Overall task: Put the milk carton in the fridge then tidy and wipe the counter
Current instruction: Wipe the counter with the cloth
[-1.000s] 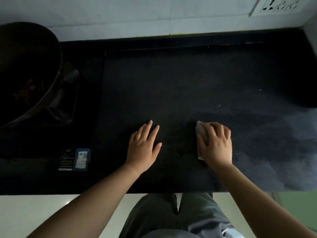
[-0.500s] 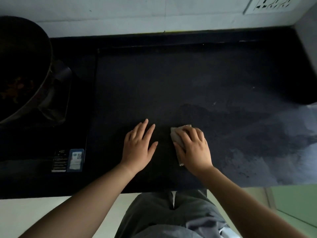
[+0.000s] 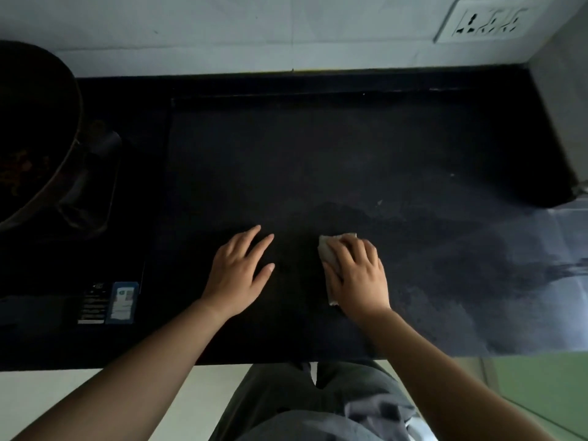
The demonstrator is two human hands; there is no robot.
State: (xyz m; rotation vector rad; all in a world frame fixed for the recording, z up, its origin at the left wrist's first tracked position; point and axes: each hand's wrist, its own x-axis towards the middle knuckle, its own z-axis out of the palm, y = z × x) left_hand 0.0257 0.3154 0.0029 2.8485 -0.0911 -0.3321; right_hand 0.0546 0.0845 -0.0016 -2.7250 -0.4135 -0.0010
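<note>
The black counter (image 3: 350, 148) fills the middle of the view. My right hand (image 3: 358, 276) presses a small pale cloth (image 3: 326, 249) flat on the counter near its front edge; only the cloth's left rim shows from under my fingers. My left hand (image 3: 238, 273) lies flat on the counter just left of it, fingers apart, holding nothing. A damp, streaked patch (image 3: 477, 265) spreads to the right of the cloth. No milk carton is in view.
A dark wok (image 3: 35, 138) with food in it sits on the stove at far left, its handle (image 3: 101, 144) pointing right. A label sticker (image 3: 122, 302) marks the stove's front. A wall socket (image 3: 490, 22) is at top right, a grey wall (image 3: 563, 116) bounds the right.
My right hand slid the cloth leftward along the counter toward my left hand, then a little back right. The left hand stayed in place.
</note>
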